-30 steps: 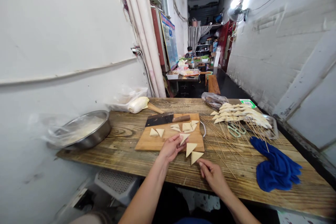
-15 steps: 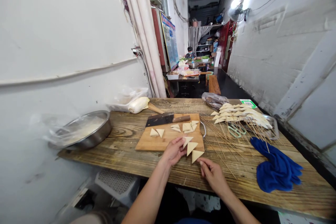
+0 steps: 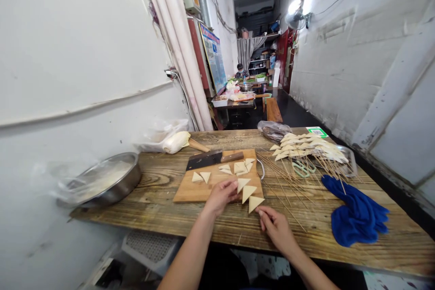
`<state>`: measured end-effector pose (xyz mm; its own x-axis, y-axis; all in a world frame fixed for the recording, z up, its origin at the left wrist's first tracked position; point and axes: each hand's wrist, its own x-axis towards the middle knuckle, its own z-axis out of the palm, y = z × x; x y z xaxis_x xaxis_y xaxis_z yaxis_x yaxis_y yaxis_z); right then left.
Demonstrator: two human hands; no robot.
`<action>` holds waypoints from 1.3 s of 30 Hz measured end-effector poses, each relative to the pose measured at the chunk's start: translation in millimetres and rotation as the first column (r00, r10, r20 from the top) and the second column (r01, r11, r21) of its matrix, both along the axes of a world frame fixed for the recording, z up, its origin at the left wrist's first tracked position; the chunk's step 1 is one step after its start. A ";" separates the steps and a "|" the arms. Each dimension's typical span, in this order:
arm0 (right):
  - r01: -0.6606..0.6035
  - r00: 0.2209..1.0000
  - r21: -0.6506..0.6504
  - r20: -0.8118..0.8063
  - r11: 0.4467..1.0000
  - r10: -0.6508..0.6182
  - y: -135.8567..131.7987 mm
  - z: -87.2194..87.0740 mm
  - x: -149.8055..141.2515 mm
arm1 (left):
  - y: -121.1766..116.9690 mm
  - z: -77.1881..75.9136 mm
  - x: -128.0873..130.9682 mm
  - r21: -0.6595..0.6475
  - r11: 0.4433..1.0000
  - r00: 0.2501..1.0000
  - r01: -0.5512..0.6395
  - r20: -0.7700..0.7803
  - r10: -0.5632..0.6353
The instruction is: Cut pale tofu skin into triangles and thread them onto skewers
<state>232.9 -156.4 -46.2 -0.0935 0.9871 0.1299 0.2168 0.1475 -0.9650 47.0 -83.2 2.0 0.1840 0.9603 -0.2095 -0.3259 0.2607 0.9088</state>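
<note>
Three pale tofu-like triangles (image 3: 249, 194) sit in a slanting row on one bamboo skewer, held over the near right corner of the cutting board (image 3: 212, 192). My left hand (image 3: 221, 195) is closed, its thumb and fingertips pinching the topmost triangle (image 3: 242, 184). At the lower end, the thumb and forefinger of my right hand (image 3: 274, 224) pinch the skewer just under the bottom triangle (image 3: 255, 203); most of the skewer is hidden. Loose triangles (image 3: 239, 167) lie on the board in small groups, with a cleaver (image 3: 207, 160) behind them.
Bare skewers (image 3: 283, 179) are scattered right of the board. Beyond them lie filled skewers (image 3: 307, 146) on a metal tray, green-handled scissors (image 3: 303, 170) and a blue glove (image 3: 358, 213). A steel basin (image 3: 127, 176) stands left. A person (image 3: 239, 69) is partly visible far back.
The view has turned slightly, so the room and table things appear a little farther left. Both hands keep their grips, and the three triangles stay in the same row.
</note>
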 end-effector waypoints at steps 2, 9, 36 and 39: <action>-0.008 1.000 0.006 0.007 1.000 0.008 0.0 0.0 0.1 | -5.9 -1.1 9.6 -0.041 0.997 0.996 0.062 0.060 -0.059; -0.007 1.000 0.008 0.002 1.000 0.007 -0.9 -3.1 0.3 | -6.3 -2.6 23.8 -0.130 0.992 0.988 0.005 0.151 0.015; -0.056 0.998 0.005 -0.005 0.998 0.056 -3.4 0.2 1.3 | -3.7 1.9 24.3 -0.200 0.976 0.963 -0.087 0.234 0.134; -0.071 0.997 -0.003 -0.018 0.997 0.071 -3.4 -2.0 1.4 | -3.4 3.0 24.0 -0.207 0.974 0.962 -0.092 0.233 0.140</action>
